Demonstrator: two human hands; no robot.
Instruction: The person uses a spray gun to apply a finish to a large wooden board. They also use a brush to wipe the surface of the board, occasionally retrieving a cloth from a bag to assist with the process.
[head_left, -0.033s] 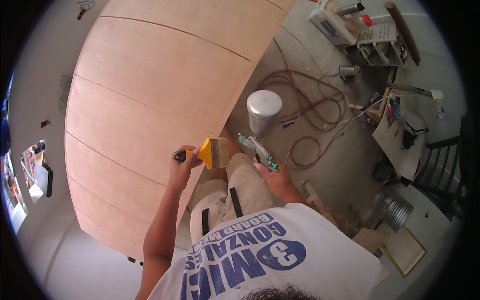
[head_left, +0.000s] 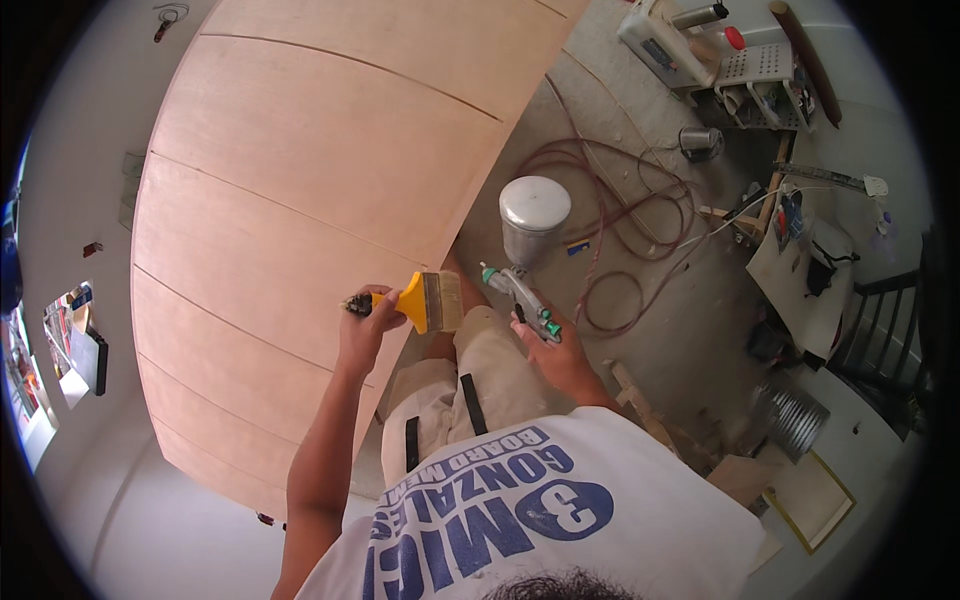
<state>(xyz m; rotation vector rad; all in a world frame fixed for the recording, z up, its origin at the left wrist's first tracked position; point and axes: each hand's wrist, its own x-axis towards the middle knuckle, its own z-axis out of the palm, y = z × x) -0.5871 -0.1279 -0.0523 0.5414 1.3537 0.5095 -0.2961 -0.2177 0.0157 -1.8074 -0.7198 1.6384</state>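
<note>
With the view's centre taken as the hub of the clock, my holdings and surroundings are listed as follows.

Item: my left hand [head_left: 372, 318], at 9 o'clock, fingers closed around the handle of a wide, flat brush [head_left: 418, 303]. Brush yellow-handled, pale-bristled, also at 9 o'clock but nearer the hub, bristles facing 3 o'clock.

Item: my right hand [head_left: 550, 345], at 4 o'clock, wrapped about the grip of a spray gun [head_left: 522, 300] with green fittings. Gun just off the hub at 3 o'clock, nozzle toward 10. Whether the trigger is pressed, I cannot tell. Attached: a silver lidded cup [head_left: 535, 215], at 1 o'clock.

Item: one large pinkish-tan panel [head_left: 290, 200], grooved lengthwise, at 10 o'clock, its edge running close by the brush head.

Item: reddish hose [head_left: 560, 148], looped on the grey floor [head_left: 660, 340], at 2 o'clock.

Item: metal can [head_left: 698, 145], at 2 o'clock, beyond the loops.

Item: white container [head_left: 665, 45], at 1 o'clock, beside a perforated stool [head_left: 755, 65].

Item: black slatted chair [head_left: 885, 330], at 3 o'clock, near the rim.
</note>
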